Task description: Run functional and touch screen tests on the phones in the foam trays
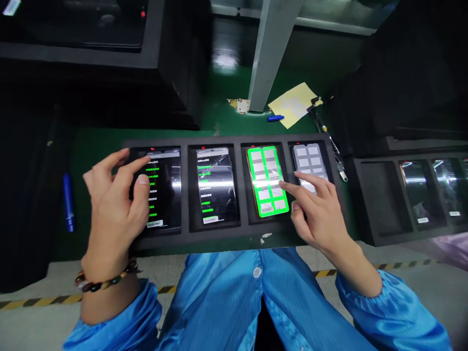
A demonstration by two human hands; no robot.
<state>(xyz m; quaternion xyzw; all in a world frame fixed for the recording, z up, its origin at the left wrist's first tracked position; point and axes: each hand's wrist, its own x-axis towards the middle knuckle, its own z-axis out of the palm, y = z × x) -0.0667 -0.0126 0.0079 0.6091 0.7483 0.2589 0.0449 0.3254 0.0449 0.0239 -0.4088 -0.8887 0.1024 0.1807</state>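
Tray [219, 235]: black, four compartments in a row, on the green table [215, 100].
First phone [168, 190]: leftmost compartment; dark screen with lines of green and white text.
Second phone [217, 187]: next compartment; similar text list, white label near its bottom edge.
Third phone [268, 180]: third compartment, slightly tilted; screen of pale blocks on bright green.
Fourth phone [310, 157]: rightmost compartment; pale blocks on grey, lower part covered by fingers.
Left hand [115, 195]: loosely spread, index finger stretched to the first phone's upper left; contact cannot be told.
Right hand [320, 212]: loosely spread, index fingertip at the third phone's right edge, another finger over the fourth phone; contact cannot be told.
Bracelet [106, 283]: beaded, around the left wrist.
Blue pen [68, 202]: on the table, left of the tray.
Yellow paper [294, 105]: behind the tray, small blue cap [275, 118] at its left.
Cable plug [342, 174]: just beside the tray's right end.
Second tray [409, 204]: far right, holding more phones [417, 192].
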